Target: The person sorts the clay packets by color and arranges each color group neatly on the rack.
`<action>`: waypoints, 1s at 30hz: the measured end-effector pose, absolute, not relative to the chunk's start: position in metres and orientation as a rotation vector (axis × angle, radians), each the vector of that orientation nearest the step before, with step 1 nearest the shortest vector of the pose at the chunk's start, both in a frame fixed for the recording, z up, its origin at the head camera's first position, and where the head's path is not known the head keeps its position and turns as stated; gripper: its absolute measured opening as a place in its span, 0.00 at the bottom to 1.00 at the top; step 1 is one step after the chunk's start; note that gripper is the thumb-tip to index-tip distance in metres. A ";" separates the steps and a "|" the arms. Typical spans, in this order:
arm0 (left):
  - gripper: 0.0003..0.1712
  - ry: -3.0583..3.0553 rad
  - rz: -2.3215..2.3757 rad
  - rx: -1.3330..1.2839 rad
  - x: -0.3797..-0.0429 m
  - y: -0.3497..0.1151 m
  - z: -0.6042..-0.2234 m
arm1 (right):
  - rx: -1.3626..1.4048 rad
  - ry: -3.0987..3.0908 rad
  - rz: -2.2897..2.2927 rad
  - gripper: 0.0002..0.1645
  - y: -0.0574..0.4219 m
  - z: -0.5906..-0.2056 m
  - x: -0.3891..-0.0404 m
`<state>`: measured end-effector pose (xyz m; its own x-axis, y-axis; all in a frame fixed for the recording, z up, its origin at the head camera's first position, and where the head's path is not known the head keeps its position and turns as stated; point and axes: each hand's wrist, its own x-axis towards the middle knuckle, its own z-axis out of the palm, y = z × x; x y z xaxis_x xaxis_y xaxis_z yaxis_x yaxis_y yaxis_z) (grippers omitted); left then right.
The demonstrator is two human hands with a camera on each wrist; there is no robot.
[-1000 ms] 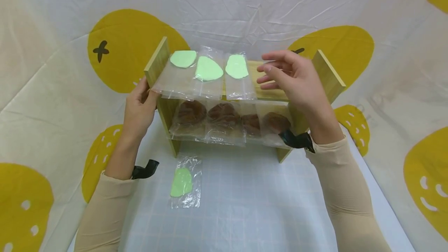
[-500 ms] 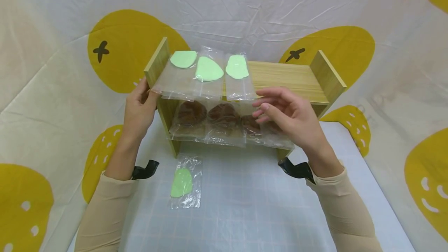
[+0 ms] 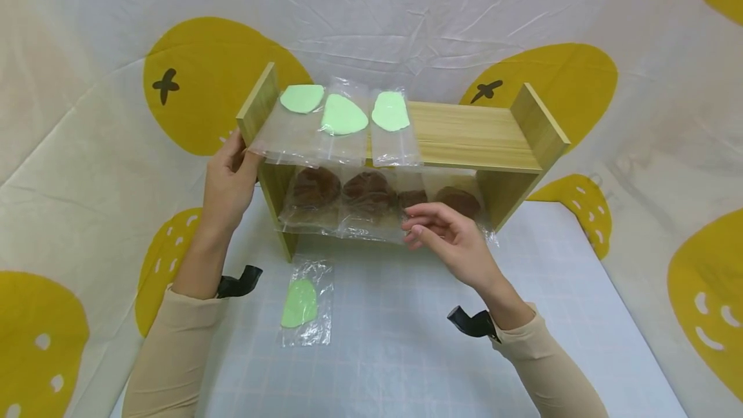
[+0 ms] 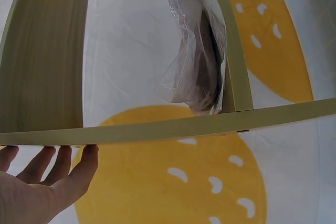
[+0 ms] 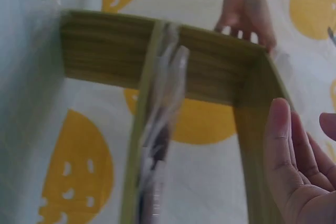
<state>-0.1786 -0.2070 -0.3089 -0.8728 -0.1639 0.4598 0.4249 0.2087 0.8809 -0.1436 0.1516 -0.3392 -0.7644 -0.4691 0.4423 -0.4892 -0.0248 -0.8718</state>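
My left hand (image 3: 225, 189) rests its fingertips against the outer face of the left side panel of a wooden shelf (image 3: 473, 137). The left wrist view shows those fingers (image 4: 81, 171) fairly straight along the panel. My right hand (image 3: 453, 244) hovers in front of the lower shelf board, fingers loosely bent, holding nothing. Behind it are clear bags with dark brown round flat pieces (image 3: 316, 189). On the top board lie three clear bags with pale green flat pieces (image 3: 344, 115), side by side from the left end. Another clear bag with a green piece (image 3: 300, 303) lies on the table.
The table (image 3: 395, 353) has a pale gridded cover. Behind the shelf hangs a white cloth (image 3: 377, 31) with large yellow fruit prints. The shelf's right side panel (image 3: 540, 124) rises above the top board.
My right hand has come down from above the right part of the top board to in front of the lower board. My left hand and the bags have stayed in place.
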 end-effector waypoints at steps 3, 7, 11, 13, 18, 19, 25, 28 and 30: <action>0.26 -2.027 -1.713 -0.236 -0.178 -0.207 -0.309 | 1.040 -2.199 2.012 0.17 0.151 -0.353 -0.144; 0.26 -2.023 -1.718 -0.232 -0.178 -0.208 -0.309 | 1.019 -2.238 2.073 0.17 0.147 -0.370 -0.143; 0.26 -2.023 -1.723 -0.242 -0.178 -0.208 -0.310 | 1.017 -2.269 2.088 0.17 0.142 -0.387 -0.142; 0.26 -2.025 -1.720 -0.245 -0.178 -0.208 -0.310 | 1.017 -2.288 2.090 0.16 0.139 -0.396 -0.141; 0.26 -2.034 -1.716 -0.237 -0.178 -0.208 -0.310 | 1.011 -2.382 2.103 0.16 0.129 -0.419 -0.139; 0.26 -2.033 -1.721 -0.235 -0.178 -0.208 -0.309 | 1.006 -2.403 2.111 0.16 0.127 -0.424 -0.139; 0.27 -2.045 -1.729 -0.229 -0.178 -0.206 -0.308 | 0.958 -2.516 2.166 0.17 0.114 -0.452 -0.143; 0.27 -2.050 -1.722 -0.227 -0.178 -0.206 -0.307 | 0.926 -2.569 2.164 0.17 0.109 -0.461 -0.148; 0.26 -2.056 -1.713 -0.223 -0.178 -0.205 -0.306 | 0.887 -2.596 2.167 0.18 0.106 -0.467 -0.152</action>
